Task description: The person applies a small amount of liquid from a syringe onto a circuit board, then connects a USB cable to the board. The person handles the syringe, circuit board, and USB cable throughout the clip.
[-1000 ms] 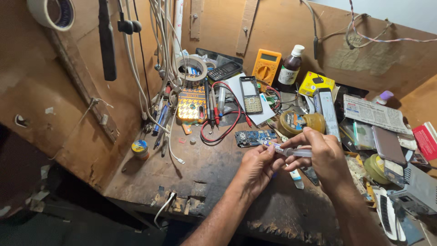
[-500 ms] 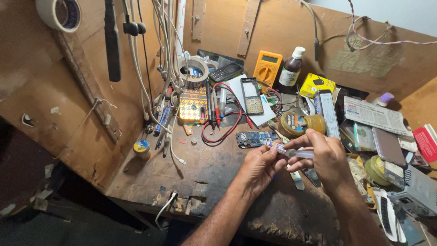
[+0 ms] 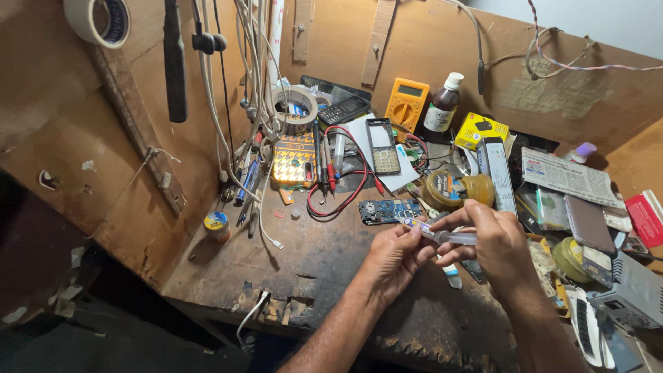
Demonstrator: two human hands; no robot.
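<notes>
Head view: both hands meeting over the worn tabletop (image 3: pixel 324 262). Right hand (image 3: pixel 501 245) closed in a grip on a small clear syringe (image 3: pixel 452 237), barrel level; left hand (image 3: pixel 395 252) pinching its tip end. Blue circuit board (image 3: pixel 390 210) just beyond the left grip. Best done steady: wrists braced, tip kept low, squeeze gentle, clear of red probe leads (image 3: pixel 342 186) farther back.

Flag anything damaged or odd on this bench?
The workbench front edge is chipped and splintered, with a white cable end poking through. A bare blue circuit board lies uncased beyond the left hand and right hand, which hold a small syringe.
</notes>
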